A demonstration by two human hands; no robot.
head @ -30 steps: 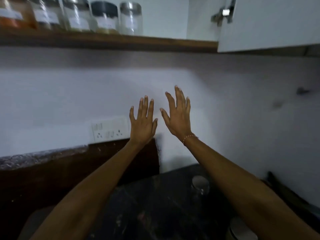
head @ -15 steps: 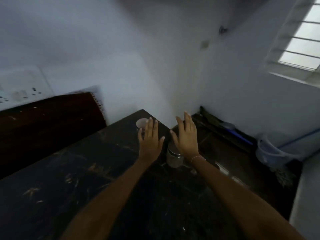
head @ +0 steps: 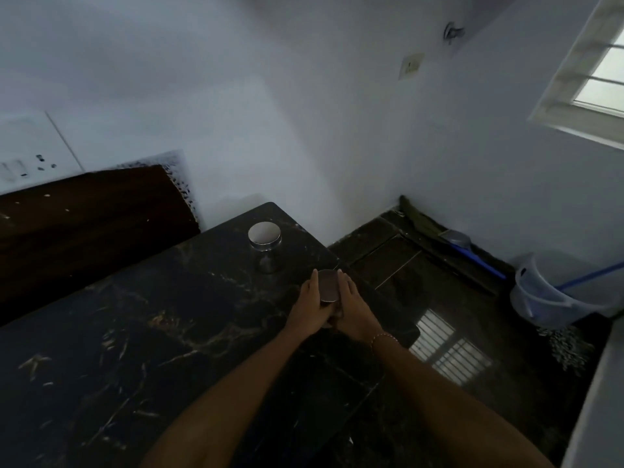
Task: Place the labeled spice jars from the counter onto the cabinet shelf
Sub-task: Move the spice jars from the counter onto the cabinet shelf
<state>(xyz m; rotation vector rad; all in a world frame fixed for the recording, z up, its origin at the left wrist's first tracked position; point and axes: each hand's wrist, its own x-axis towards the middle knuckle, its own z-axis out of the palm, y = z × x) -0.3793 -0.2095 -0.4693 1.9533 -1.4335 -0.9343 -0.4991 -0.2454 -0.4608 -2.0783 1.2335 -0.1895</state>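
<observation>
Two glass spice jars with metal lids stand on the dark marble counter [head: 141, 332] near its far right corner. The nearer jar [head: 328, 286] sits close to the counter's right edge, and only its lid shows between my palms. My left hand [head: 309, 307] presses its left side and my right hand [head: 354, 310] presses its right side, fingers pointing away from me. The other jar [head: 265, 243] stands free, farther back and to the left. The cabinet shelf is out of view.
A white wall with a socket plate [head: 27, 163] rises behind a dark wood backsplash [head: 91, 214]. To the right the counter ends above a dark tiled floor [head: 456, 332], where a bucket [head: 557, 292] with a blue-handled mop stands under a window [head: 601, 79].
The view has swung down from the shelf and wall to the counter. Both hands dropped from open in the air and closed around the nearer jar.
</observation>
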